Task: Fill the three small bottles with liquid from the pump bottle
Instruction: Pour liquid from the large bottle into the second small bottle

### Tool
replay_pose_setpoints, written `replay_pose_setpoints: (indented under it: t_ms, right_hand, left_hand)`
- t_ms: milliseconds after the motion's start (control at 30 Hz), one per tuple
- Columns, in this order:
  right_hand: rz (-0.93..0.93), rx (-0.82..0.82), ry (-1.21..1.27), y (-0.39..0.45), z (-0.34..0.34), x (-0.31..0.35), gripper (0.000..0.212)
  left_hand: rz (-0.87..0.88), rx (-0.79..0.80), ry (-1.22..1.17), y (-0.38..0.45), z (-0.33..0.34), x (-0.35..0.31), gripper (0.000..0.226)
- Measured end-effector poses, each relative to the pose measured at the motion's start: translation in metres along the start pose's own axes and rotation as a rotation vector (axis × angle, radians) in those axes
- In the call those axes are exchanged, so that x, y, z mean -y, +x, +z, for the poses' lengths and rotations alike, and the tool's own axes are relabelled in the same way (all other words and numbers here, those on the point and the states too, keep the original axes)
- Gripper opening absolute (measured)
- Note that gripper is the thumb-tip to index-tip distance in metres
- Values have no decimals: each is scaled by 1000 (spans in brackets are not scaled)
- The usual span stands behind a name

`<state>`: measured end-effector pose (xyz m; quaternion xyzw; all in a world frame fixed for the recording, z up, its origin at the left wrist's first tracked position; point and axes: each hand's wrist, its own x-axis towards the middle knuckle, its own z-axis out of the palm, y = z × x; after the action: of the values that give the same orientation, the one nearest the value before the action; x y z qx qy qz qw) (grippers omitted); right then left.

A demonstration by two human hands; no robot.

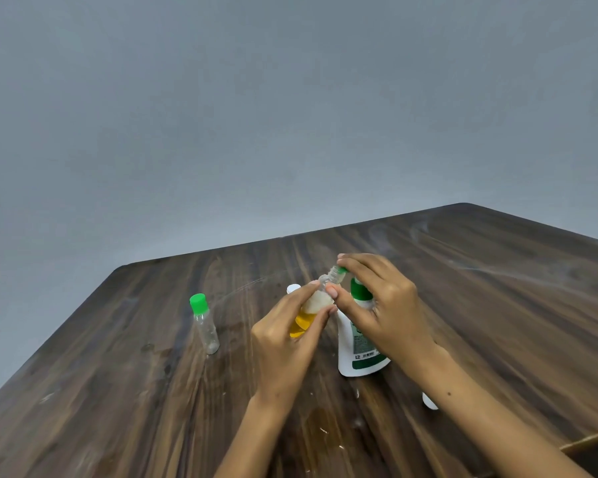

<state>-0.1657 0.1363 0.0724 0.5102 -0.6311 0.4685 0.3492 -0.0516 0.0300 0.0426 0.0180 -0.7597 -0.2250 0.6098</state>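
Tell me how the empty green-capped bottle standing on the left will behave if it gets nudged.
The small bottle looks clear, empty and narrow, so it is probably very light and tips easily. Its round body would likely roll on the smooth wooden table once down. It looks like plastic, so probably not fragile.

capped bottle [203, 322] left of held bottle [313, 307], pump bottle [358, 343] right
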Motion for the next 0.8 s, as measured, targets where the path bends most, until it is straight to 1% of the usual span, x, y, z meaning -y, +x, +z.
replay_pose_setpoints:
  t_ms: [100, 367, 567, 800]
  right_hand:
    - [-32, 9, -39, 7, -3, 1, 53]
    - [0, -28, -29, -3, 2, 1, 57]
    - [-31, -17, -82, 7, -2, 0, 54]
    - [0, -25, -30, -3, 3, -2, 57]
  left_hand:
    - [8, 9, 0, -1, 0, 0, 37]
    - [-3, 16, -5, -1, -1, 0, 34]
    - [-18, 5, -2, -1, -1, 3, 37]
    - [-26, 26, 4, -1, -1, 4, 35]
